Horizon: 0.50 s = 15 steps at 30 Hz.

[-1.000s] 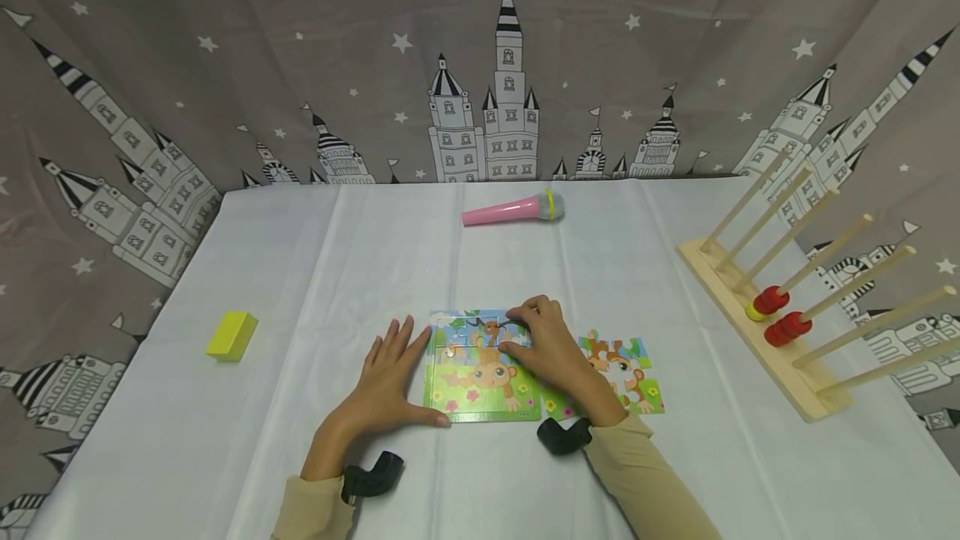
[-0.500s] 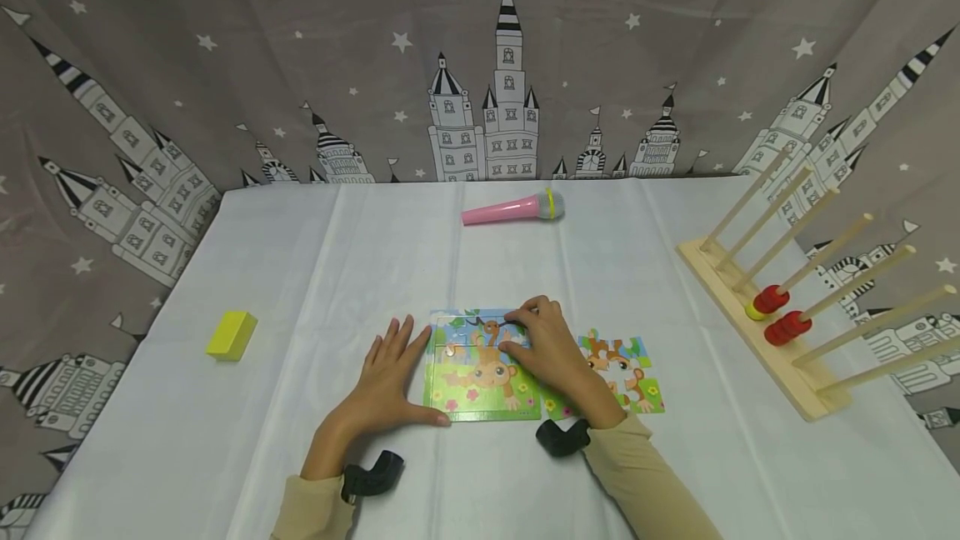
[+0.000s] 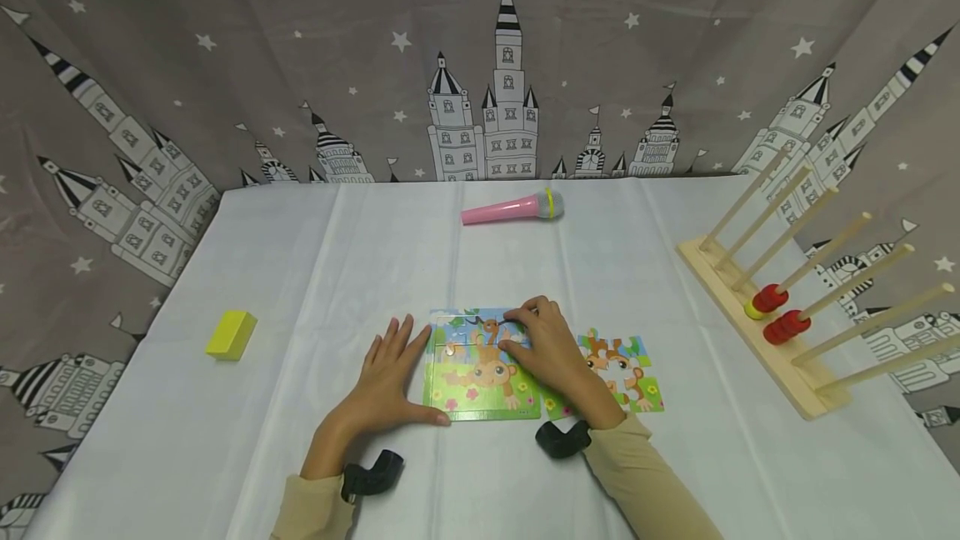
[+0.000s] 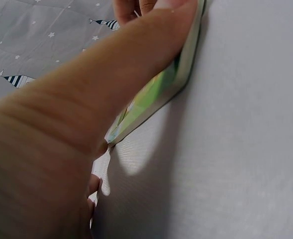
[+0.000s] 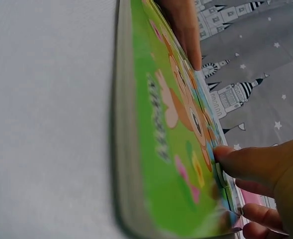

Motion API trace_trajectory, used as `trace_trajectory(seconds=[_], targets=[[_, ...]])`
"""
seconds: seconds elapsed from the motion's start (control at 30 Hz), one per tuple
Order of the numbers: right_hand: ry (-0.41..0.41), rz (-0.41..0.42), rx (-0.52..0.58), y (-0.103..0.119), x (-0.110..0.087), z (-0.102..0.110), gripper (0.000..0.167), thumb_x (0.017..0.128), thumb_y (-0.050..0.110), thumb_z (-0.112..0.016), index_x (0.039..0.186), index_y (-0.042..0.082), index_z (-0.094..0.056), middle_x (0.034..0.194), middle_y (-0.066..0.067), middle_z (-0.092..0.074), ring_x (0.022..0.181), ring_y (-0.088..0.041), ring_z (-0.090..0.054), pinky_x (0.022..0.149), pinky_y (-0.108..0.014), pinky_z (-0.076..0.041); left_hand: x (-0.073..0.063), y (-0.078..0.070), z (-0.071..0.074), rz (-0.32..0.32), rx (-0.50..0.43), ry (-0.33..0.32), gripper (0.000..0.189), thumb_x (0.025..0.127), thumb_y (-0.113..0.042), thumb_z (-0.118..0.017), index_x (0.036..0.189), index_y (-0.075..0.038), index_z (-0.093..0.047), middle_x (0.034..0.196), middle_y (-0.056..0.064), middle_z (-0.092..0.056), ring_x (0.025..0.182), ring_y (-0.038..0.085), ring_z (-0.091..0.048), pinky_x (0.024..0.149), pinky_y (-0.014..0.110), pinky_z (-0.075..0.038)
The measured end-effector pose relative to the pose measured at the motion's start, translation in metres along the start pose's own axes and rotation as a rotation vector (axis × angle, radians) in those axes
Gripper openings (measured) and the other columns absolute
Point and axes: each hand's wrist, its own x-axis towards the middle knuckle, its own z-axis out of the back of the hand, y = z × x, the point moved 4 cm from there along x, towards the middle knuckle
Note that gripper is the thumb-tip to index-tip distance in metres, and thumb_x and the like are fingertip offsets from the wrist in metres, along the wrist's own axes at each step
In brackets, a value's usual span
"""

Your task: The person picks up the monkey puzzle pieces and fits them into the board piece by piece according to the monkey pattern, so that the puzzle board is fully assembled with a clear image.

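A puzzle board [image 3: 465, 398] with a monkey picture lies in the middle of the white table in the head view. My left hand [image 3: 386, 382] is spread at its left side, fingers straight, thumb resting on the front left corner. In the left wrist view that thumb [image 4: 136, 55] crosses the board's edge [image 4: 186, 64]. My right hand [image 3: 551, 348] is over the board's upper right part. Its thumb and fingers pinch a puzzle piece [image 5: 221, 175], slightly raised at the board's surface in the right wrist view; the hand mostly covers it in the head view.
More puzzle pieces [image 3: 621, 369] lie joined right of the board, partly under the right forearm. A pink toy microphone [image 3: 510, 208] lies at the back. A yellow block [image 3: 232, 336] sits at left. A wooden peg stand [image 3: 765, 332] with red and yellow beads stands at right.
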Motion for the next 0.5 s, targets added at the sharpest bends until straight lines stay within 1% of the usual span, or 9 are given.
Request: trace_trajectory(seconds=[0.17,0.3,0.5], targets=[[0.0,0.009,-0.004,0.0002,0.0003,-0.0003,0.039,0.078,0.03,-0.071,0.109,0.008,-0.064,0.11,-0.014,-0.052,0.1,-0.027,-0.046,0.085,-0.04,-0.043,0.0001,-0.0002,0.0004,0.0,0.0,0.002,0.121,0.05,-0.062,-0.077,0.145,-0.012,-0.021,0.153,0.016,-0.005,0.141,0.035,0.003,0.112,0.054,0.0],[-0.004,-0.002,0.003,-0.0006,-0.0001,-0.0007,0.037,0.079,0.029,-0.069,0.109,0.009,-0.064,0.109,-0.014,-0.052,0.099,-0.026,-0.046,0.085,-0.04,-0.043,-0.0001,-0.0003,0.0001,-0.004,-0.007,0.0,0.121,0.05,-0.061,-0.078,0.145,-0.012,-0.021,0.153,0.017,-0.006,0.141,0.035,0.003,0.112,0.054,0.0],[-0.03,0.006,-0.012,0.0018,-0.0019,0.0023,0.034,0.08,0.029,-0.068,0.108,0.011,-0.065,0.105,-0.011,-0.055,0.096,-0.024,-0.048,0.083,-0.041,-0.042,-0.0001,-0.0003,0.0002,-0.004,-0.009,-0.004,0.121,0.049,-0.061,-0.078,0.145,-0.012,-0.021,0.153,0.017,-0.006,0.141,0.036,0.003,0.112,0.054,0.0]])
